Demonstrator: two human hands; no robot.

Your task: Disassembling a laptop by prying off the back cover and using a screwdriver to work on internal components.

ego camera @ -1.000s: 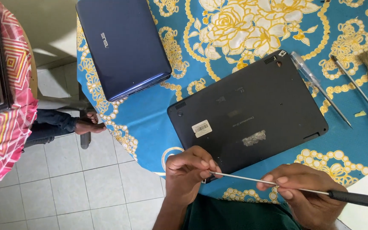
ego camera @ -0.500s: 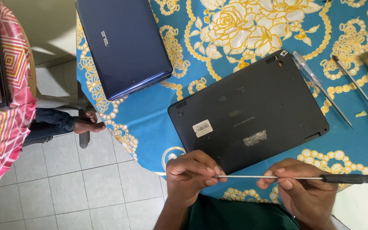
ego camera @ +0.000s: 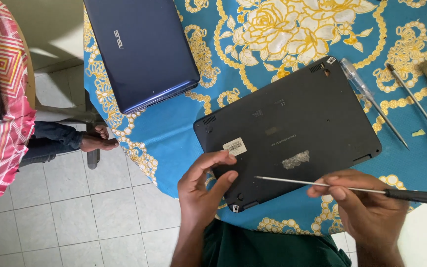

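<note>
**Lying flat, shaft pointing at nine o'clock**

Running level across the black laptop's (ego camera: 292,133) upturned base, the long screwdriver (ego camera: 322,185) has its tip at nine o'clock and its dark handle at three. The right hand (ego camera: 366,212) pinches the shaft near the handle. The left hand (ego camera: 206,190), fingers loosely spread and holding nothing, rests on the laptop's near corner, just beside the tip. A blue laptop (ego camera: 142,49) lies at eleven o'clock on the floral tablecloth (ego camera: 282,29).
</note>
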